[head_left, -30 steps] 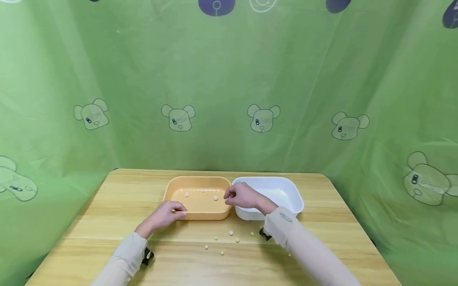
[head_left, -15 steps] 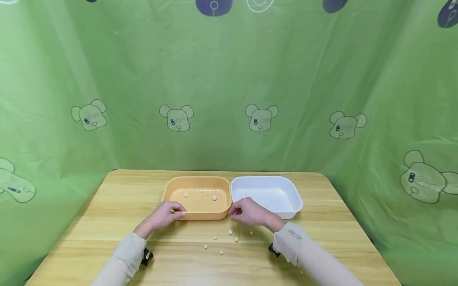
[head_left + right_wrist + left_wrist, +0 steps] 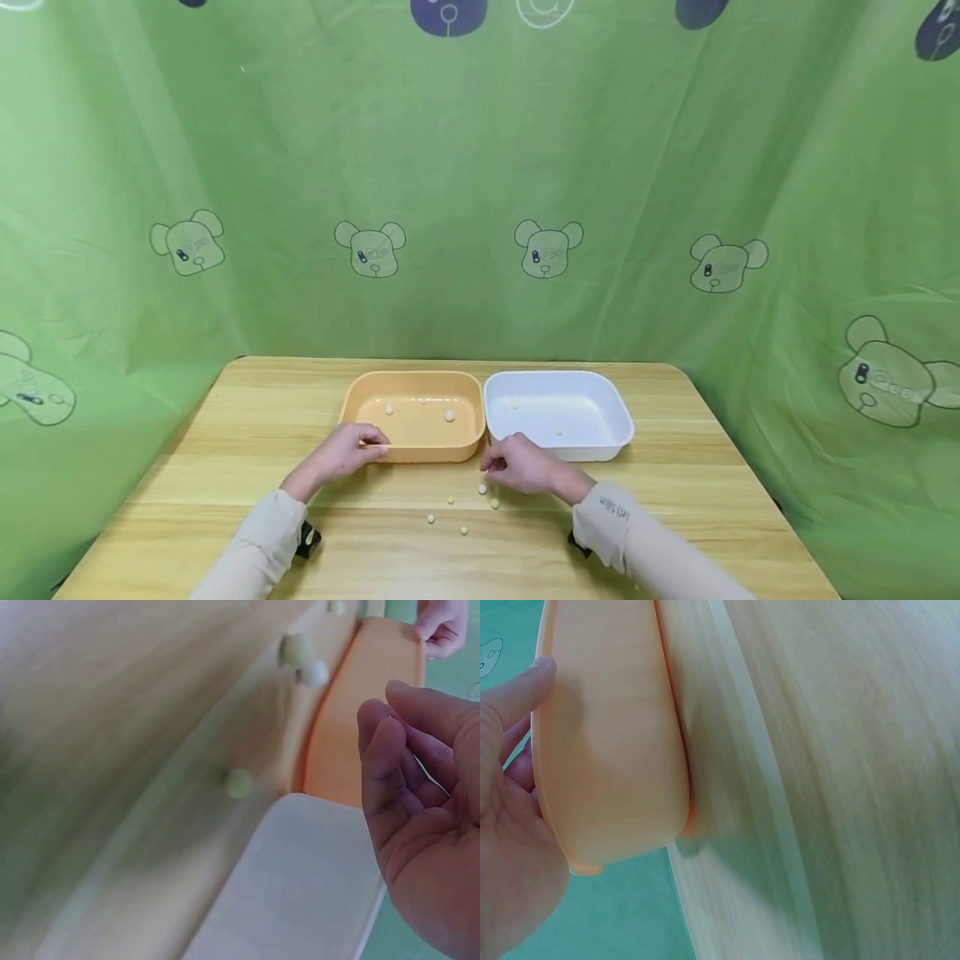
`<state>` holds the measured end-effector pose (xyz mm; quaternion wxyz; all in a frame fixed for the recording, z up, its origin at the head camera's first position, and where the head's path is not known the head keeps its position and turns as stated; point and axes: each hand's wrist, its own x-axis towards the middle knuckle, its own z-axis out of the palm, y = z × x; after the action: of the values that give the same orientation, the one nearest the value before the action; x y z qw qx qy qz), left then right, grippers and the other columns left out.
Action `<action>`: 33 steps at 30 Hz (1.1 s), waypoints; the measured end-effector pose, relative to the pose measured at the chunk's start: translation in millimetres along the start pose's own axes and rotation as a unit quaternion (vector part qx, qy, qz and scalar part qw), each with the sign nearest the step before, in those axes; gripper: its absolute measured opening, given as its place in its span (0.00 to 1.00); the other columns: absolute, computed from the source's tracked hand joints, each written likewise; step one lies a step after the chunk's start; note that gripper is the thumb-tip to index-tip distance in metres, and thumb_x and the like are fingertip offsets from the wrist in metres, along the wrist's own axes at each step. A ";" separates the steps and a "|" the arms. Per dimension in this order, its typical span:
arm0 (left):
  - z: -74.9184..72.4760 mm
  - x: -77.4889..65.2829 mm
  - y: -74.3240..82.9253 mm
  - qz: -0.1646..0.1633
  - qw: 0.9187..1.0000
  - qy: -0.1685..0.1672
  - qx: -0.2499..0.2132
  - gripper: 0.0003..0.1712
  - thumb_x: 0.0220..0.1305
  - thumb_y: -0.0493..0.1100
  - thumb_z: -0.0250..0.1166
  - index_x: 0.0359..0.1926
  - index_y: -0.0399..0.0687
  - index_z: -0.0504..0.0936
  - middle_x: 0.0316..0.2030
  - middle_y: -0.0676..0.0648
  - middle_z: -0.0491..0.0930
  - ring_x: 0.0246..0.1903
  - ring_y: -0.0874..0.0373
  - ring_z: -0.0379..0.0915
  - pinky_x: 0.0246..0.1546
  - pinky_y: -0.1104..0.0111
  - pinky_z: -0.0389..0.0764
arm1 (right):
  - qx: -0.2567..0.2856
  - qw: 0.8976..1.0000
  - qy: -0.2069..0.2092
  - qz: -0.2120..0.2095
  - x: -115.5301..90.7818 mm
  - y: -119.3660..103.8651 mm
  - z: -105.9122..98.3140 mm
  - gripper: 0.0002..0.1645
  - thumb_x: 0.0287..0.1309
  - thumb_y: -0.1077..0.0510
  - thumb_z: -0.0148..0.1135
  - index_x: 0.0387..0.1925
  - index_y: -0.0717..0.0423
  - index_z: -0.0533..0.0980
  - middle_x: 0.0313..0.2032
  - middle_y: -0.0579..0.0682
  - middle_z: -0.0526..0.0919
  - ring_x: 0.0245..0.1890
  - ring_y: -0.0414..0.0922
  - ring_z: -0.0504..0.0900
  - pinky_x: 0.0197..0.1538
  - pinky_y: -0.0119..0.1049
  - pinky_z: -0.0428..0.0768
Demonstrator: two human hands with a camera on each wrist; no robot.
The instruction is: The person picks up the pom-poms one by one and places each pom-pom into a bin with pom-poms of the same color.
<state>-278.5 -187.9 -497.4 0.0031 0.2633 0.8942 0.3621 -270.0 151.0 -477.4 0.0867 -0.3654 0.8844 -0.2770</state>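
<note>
My left hand [image 3: 343, 450] grips the near rim of an orange basin [image 3: 435, 453] at its left corner. In the left wrist view the thumb [image 3: 536, 682] lies on the outer wall, with the fingers behind the rim. My right hand [image 3: 522, 464] is low over the table in front of the white basin [image 3: 585, 452]. Its thumb and fingertips are bent close together, with nothing visible between them. Near its fingertips lie a white ball [image 3: 482, 489] and a pale yellow ball [image 3: 495, 503]. Another yellow ball [image 3: 238, 783] shows below the basins' walls in the right wrist view.
More small balls lie nearer on the table, among them a yellow ball [image 3: 464, 531] and a white ball [image 3: 431, 518]. The orange basin has whitish balls [image 3: 449, 415] inside; small yellow balls [image 3: 558, 432] sit in the white one. A green curtain [image 3: 450, 167] hangs behind.
My right hand has come from over the seam between the basins toward me, down to the table in front of the white basin. The left hand has stayed on the orange rim.
</note>
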 end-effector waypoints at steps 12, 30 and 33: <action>0.6 -0.7 -0.4 0.010 1.000 0.007 -0.001 0.03 0.62 0.43 0.64 0.34 0.52 0.84 0.31 0.59 0.82 0.32 0.65 0.75 0.37 0.68 0.76 | -0.026 0.999 -0.025 0.001 1.1 6.1 10.7 0.06 0.53 0.61 0.67 0.35 0.57 0.83 0.28 0.37 0.81 0.28 0.29 0.76 0.34 0.25 0.76; -0.2 -0.3 2.1 0.008 1.000 0.004 0.007 0.04 0.63 0.43 0.63 0.35 0.50 0.84 0.32 0.59 0.82 0.33 0.64 0.75 0.37 0.68 0.76 | -0.058 0.997 -0.044 -0.006 4.5 5.6 16.1 0.04 0.54 0.63 0.67 0.33 0.55 0.83 0.29 0.41 0.82 0.29 0.31 0.76 0.36 0.26 0.75; 0.2 -0.1 2.2 0.009 1.000 0.004 0.007 0.05 0.63 0.43 0.63 0.35 0.48 0.84 0.32 0.58 0.82 0.33 0.63 0.75 0.37 0.68 0.76 | -0.068 0.996 -0.047 -0.017 5.2 6.7 17.8 0.04 0.53 0.65 0.67 0.33 0.56 0.82 0.29 0.41 0.82 0.29 0.32 0.76 0.35 0.26 0.75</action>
<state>-277.3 -186.5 -496.1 -0.0052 0.2705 0.8941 0.3570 -271.4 143.7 -495.7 0.0978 -0.3981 0.8899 -0.2000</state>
